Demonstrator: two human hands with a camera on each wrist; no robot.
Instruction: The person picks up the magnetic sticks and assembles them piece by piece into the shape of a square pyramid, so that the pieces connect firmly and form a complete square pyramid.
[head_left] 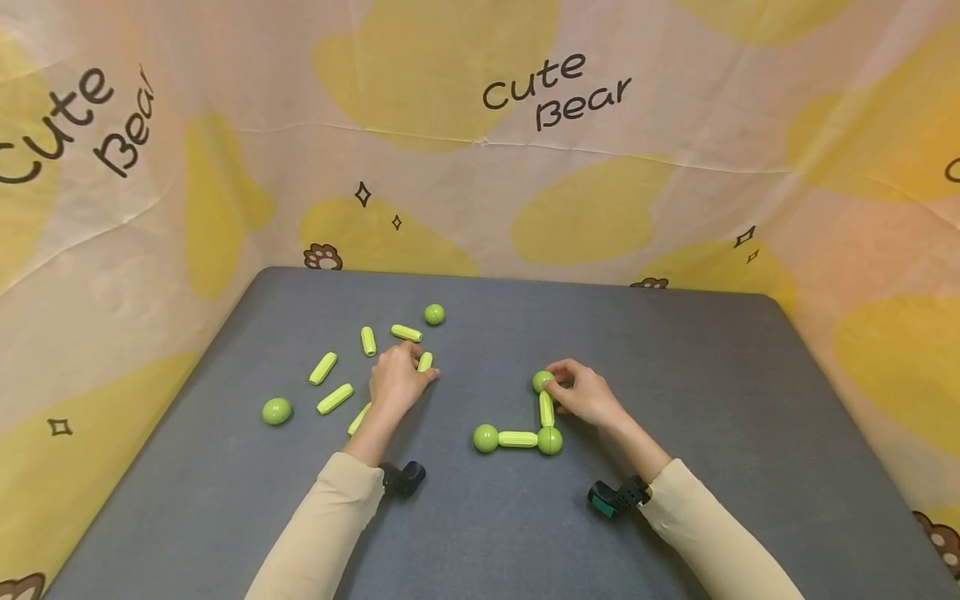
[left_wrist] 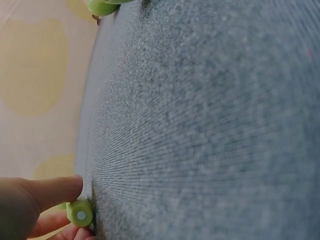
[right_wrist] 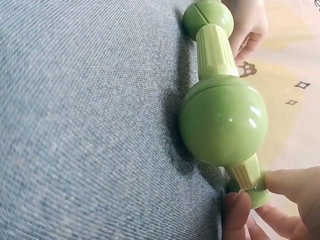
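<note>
My left hand (head_left: pixel 394 385) pinches a light-green ribbed rod (head_left: pixel 425 362) between thumb and fingers. In the left wrist view, the rod's end (left_wrist: pixel 80 214) shows a small silvery disc. My right hand (head_left: pixel 588 395) grips the green ball (head_left: pixel 542 381) at the far tip of an L-shaped piece. One rod (head_left: pixel 547 410) joins that ball to the corner ball (head_left: pixel 550 441). Another rod (head_left: pixel 517 439) runs left from the corner to an end ball (head_left: pixel 485 438). Seen by the right wrist camera, the corner ball (right_wrist: pixel 223 121) partly hides the held one.
Several loose rods lie around my left hand, among them one rod (head_left: pixel 323 368) to its left and another (head_left: pixel 407 332) beyond it. A loose ball (head_left: pixel 277 411) sits at the left, a second (head_left: pixel 434 314) farther back. Printed cloth (head_left: pixel 480 208) borders the grey table (head_left: pixel 712 375).
</note>
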